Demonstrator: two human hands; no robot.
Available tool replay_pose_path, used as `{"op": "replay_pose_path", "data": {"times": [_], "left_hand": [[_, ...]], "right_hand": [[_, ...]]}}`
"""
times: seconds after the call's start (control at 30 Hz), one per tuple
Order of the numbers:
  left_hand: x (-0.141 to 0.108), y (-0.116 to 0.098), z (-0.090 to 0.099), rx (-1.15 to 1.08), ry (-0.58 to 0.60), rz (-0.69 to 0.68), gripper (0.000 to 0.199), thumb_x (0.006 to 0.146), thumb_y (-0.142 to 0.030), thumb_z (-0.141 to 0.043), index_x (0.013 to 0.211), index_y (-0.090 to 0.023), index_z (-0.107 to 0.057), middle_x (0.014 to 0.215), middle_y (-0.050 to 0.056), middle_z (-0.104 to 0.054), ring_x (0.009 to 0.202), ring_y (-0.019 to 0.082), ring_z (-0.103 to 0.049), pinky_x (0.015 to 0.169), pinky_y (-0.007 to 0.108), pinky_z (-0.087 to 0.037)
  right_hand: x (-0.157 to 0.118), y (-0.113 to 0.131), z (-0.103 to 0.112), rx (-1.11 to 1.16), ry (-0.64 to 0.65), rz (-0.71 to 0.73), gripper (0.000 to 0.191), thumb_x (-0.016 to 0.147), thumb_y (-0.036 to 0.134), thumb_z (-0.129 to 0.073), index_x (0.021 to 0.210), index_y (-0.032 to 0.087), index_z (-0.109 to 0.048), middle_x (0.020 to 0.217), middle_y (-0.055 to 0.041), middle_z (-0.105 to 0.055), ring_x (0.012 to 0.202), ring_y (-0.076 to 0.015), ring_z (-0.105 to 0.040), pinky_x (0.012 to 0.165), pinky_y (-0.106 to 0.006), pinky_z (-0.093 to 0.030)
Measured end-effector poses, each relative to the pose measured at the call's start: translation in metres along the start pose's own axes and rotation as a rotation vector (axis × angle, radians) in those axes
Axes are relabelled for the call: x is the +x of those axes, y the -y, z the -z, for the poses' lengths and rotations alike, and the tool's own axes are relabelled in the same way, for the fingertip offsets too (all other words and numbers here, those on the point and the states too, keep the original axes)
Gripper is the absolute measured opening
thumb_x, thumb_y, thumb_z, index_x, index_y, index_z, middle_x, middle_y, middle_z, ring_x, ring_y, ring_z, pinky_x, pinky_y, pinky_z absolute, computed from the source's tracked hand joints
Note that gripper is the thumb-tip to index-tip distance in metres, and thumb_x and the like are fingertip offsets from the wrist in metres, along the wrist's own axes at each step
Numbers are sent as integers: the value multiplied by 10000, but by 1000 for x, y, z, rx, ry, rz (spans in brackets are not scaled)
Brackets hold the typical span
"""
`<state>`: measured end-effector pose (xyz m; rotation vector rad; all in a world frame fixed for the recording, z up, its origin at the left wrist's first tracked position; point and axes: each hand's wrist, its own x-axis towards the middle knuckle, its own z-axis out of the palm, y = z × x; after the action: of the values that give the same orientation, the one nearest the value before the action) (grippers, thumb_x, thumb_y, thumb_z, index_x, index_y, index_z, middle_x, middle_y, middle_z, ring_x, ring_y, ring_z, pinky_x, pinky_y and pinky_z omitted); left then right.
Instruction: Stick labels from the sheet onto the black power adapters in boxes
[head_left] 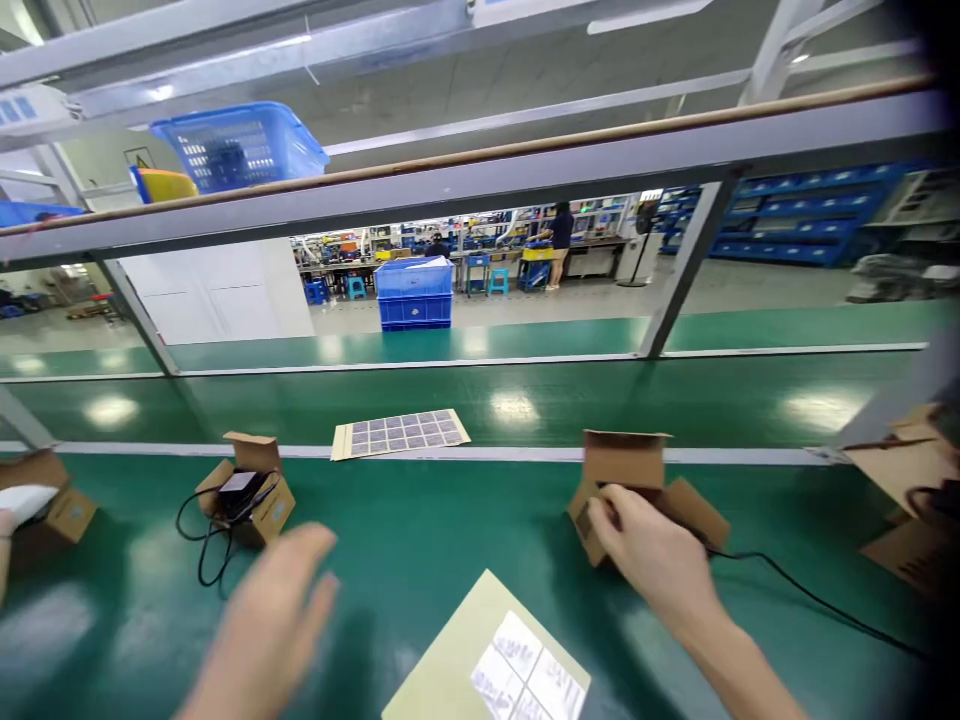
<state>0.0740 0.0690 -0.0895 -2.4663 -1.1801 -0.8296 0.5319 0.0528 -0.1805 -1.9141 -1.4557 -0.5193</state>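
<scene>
My right hand (645, 545) is at the open cardboard box (626, 462) on the right, with its fingers curled down at the opening. What the fingertips hold is hidden. A black cable (814, 600) runs from this box toward the right. My left hand (266, 620) is blurred over the green bench, thumb and fingers apart and nothing visible in it. Nearest to it stands another open cardboard box (274, 510), holding a black device (238, 490) whose cable hangs over the side. Between my hands lies a pale yellow sheet (442, 660) with white printed labels (517, 665).
A label sheet (401, 434) lies beyond, across the white strip. Another person's hand (4, 545) is at a cardboard box (71, 512) at the far left. More cardboard (904, 470) stands at the right edge. A shelf with a blue basket (247, 145) crosses above.
</scene>
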Motion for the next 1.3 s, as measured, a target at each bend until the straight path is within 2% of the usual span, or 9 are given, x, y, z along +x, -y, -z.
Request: {"op": "replay_pose_path", "data": {"times": [0.1, 0.23, 0.33, 0.4, 0.53, 0.63, 0.7, 1.03, 1.3], "left_hand": [[-20, -35, -6, -99, 99, -72, 337, 859, -569, -595, 1032, -292, -678, 1052, 65, -711, 988, 210, -670, 839, 377, -571], [-27, -14, 22, -184, 150, -25, 475, 839, -655, -457, 981, -263, -684, 843, -89, -664, 954, 174, -710, 810, 347, -555], [-37, -17, 20, -257, 161, 104, 429, 876, -602, -491, 1004, -236, -674, 814, -41, -666, 945, 228, -722, 749, 432, -564], [-51, -46, -14, -280, 166, 112, 346, 807, -547, -661, 1054, -306, -677, 863, 22, -703, 969, 269, -720, 716, 420, -592], [-84, -129, -128, -304, 67, 59, 439, 815, -463, -672, 1248, -479, -600, 1106, 51, -728, 1092, 337, -671, 727, 480, -653], [-96, -162, -195, -284, 62, 74, 726, 825, -357, -666, 1491, -283, -388, 1368, 158, -589, 1219, 405, -583, 893, 568, -621], [-98, -164, -215, -245, 116, 128, 841, 822, -330, -682, 1538, -163, -275, 1490, 207, -437, 1335, 428, -456, 1028, 598, -535], [-83, -144, -156, -470, 495, 186, 730, 794, -80, -658, 1473, -116, -392, 1531, 164, -390, 1442, 341, -319, 1188, 554, -321], [-77, -153, -140, -612, 436, 262, 595, 830, -80, -594, 1413, -70, -472, 1414, 179, -533, 1359, 283, -436, 1168, 433, -373]], "right_hand": [[7, 84, -19, 84, 82, 135, 261, 947, 251, -368, 778, 192, -557, 810, -66, -688, 554, -173, -609, 484, -275, -282], [5, 178, -37, 157, 118, 226, 210, 953, 161, -396, 871, 152, -589, 785, -83, -677, 533, -176, -628, 451, -268, -301], [-7, 210, -25, 264, 100, 283, 242, 1010, 226, -355, 1060, 134, -573, 908, -117, -686, 716, -208, -687, 523, -271, -452], [-20, 204, -10, 386, 91, 383, 258, 1032, 251, -326, 1108, 169, -558, 987, -104, -681, 873, -193, -683, 679, -272, -536], [-58, 141, 1, 636, 136, 620, 241, 1006, 171, -368, 1041, 204, -604, 959, -70, -711, 899, -183, -697, 789, -299, -583], [-92, 83, -16, 531, 202, 648, 287, 981, 217, -450, 1233, 185, -585, 1226, -114, -694, 1104, -220, -679, 890, -316, -608], [-115, 56, -29, 432, 159, 674, 375, 963, 278, -499, 1313, 154, -549, 1288, -141, -664, 1131, -244, -669, 896, -324, -616], [-153, 65, -29, 450, 132, 586, 318, 938, 412, -591, 1176, 204, -614, 1110, -89, -725, 989, -224, -707, 815, -292, -624], [-156, 74, -36, 551, 221, 488, 254, 991, 433, -484, 1102, 245, -614, 987, -42, -713, 887, -200, -681, 745, -319, -612]]}}
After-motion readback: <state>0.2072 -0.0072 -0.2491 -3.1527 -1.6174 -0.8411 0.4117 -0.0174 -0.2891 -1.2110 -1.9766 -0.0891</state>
